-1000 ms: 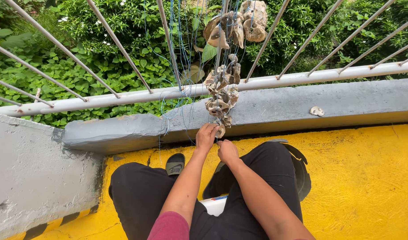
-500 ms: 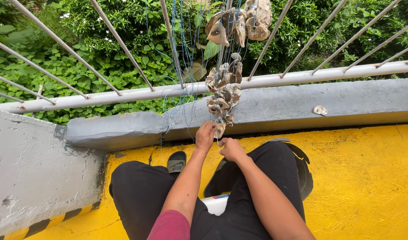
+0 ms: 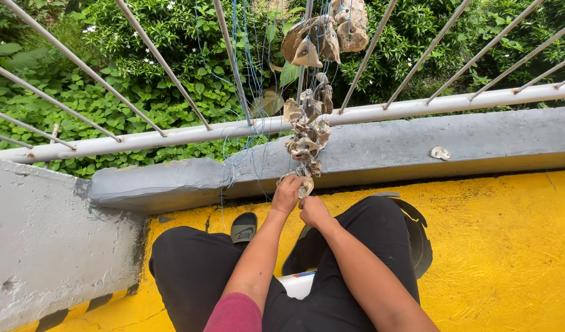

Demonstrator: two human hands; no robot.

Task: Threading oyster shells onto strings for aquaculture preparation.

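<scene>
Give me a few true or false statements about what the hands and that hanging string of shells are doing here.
1. Both hands meet at the bottom of the string of shells. True: the left hand and right hand touch its lowest shell.
2. The shells hang from a wooden beam. False: they hang on blue cords among the metal railing bars.
3. A single loose shell lies on the grey concrete ledge. True.
4. The floor is painted green. False: it is yellow.
5. The person is barefoot. False: a dark sandal shows.
</scene>
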